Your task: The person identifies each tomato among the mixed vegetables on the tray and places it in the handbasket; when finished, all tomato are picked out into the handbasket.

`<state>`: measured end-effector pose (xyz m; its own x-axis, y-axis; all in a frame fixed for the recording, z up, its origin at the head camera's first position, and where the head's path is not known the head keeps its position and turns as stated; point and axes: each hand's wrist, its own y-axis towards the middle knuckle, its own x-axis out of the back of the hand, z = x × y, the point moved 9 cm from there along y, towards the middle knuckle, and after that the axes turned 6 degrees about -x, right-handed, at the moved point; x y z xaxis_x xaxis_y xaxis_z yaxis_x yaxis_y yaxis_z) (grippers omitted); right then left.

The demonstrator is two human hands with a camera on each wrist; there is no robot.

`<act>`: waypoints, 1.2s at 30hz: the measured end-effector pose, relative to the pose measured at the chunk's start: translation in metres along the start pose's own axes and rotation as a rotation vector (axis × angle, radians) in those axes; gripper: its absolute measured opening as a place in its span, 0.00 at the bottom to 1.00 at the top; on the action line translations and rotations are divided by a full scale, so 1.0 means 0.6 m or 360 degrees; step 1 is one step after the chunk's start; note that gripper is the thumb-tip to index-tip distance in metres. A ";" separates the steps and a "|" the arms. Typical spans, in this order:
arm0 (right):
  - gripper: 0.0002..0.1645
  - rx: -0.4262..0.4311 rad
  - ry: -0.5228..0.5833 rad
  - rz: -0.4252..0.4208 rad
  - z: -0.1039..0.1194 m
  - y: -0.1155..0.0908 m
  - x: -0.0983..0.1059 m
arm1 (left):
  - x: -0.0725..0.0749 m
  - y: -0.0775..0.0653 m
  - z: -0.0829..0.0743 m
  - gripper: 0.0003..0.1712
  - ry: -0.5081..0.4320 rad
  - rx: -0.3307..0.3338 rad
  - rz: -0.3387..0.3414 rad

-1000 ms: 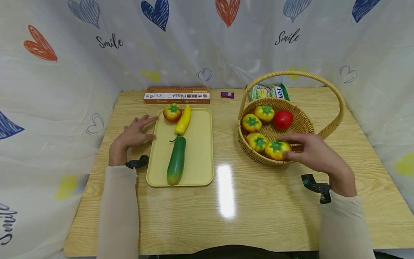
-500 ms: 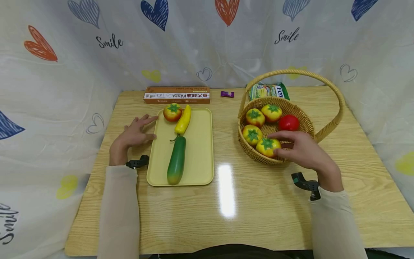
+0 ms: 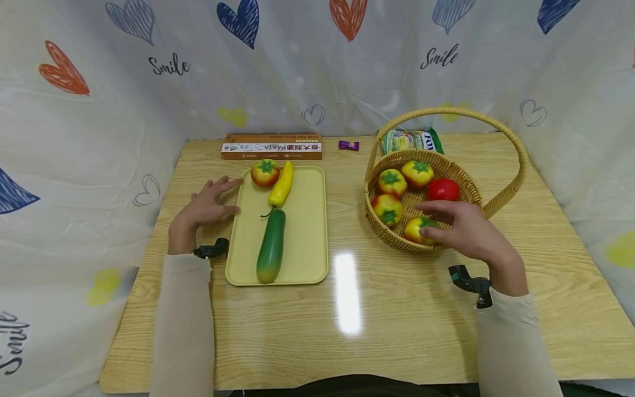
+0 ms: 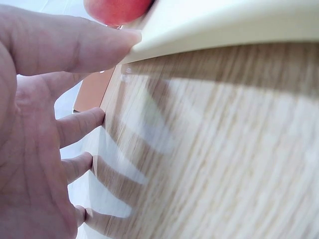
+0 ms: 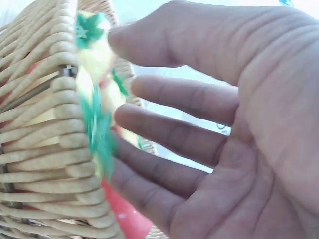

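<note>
My left hand (image 3: 204, 209) lies at the left edge of the yellow tray (image 3: 305, 231), fingers spread, thumb at the rim. On the tray are a yellow-red fruit with a green leafy top (image 3: 265, 173), a yellow pepper (image 3: 281, 186) and a green zucchini-like vegetable (image 3: 271, 248). My right hand (image 3: 468, 229) reaches over the near right side of the wicker basket (image 3: 397, 241). Its fairly straight fingers and thumb are at a leafy-topped yellow-red fruit (image 3: 415, 230), partly covering it. Several similar fruits (image 3: 388, 210) and a red tomato-like fruit (image 3: 443, 190) lie in the basket.
A pasta box (image 3: 271, 147) lies behind the tray. Right of it is a small purple-wrapped sweet (image 3: 349, 145). A green snack packet (image 3: 412, 140) sits behind the basket, whose tall handle (image 3: 453, 112) arches over it. A heart-printed curtain (image 3: 278, 82) surrounds the wooden table (image 3: 297, 342).
My right hand has moved left over the basket. The fruits inside first shifted, then the one at my fingers moved slightly right, apart from its left neighbour. My left hand stays put.
</note>
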<state>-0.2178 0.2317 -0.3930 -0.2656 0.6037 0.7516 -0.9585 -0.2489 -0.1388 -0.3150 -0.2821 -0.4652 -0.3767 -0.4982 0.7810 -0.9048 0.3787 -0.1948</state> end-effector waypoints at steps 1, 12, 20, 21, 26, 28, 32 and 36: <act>0.28 0.0001 0.0002 -0.0022 0.002 -0.001 0.004 | 0.000 0.000 0.000 0.45 -0.0004 0.0000 0.0001; 0.26 0.0247 0.0192 -0.0234 0.049 -0.004 0.024 | -0.001 -0.005 -0.007 0.45 -0.0007 -0.0004 0.0009; 0.28 0.0421 0.0562 -0.0162 0.119 0.028 -0.014 | 0.000 -0.003 -0.004 0.45 0.0005 -0.0003 0.0015; 0.28 0.0436 0.0582 -0.0152 0.130 0.032 -0.020 | 0.000 -0.003 -0.004 0.45 0.0006 -0.0003 0.0016; 0.30 0.0538 0.0592 -0.0153 0.204 0.050 -0.045 | 0.000 -0.002 -0.002 0.45 0.0003 -0.0009 0.0009; 0.30 0.0572 0.0607 -0.0152 0.238 0.054 -0.054 | 0.000 -0.002 -0.002 0.45 0.0007 -0.0009 0.0005; 0.31 0.0593 0.0621 -0.0130 0.288 0.073 -0.076 | -0.001 -0.001 -0.001 0.45 0.0014 -0.0011 0.0005; 0.31 0.0616 0.0606 -0.0121 0.312 0.111 -0.105 | -0.002 -0.001 -0.001 0.45 0.0015 -0.0011 0.0007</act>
<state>-0.2456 0.0354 -0.3288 -0.2845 0.8446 0.4536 -0.8876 -0.4109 0.2083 -0.3138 -0.2811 -0.4655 -0.3786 -0.4891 0.7858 -0.9017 0.3865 -0.1939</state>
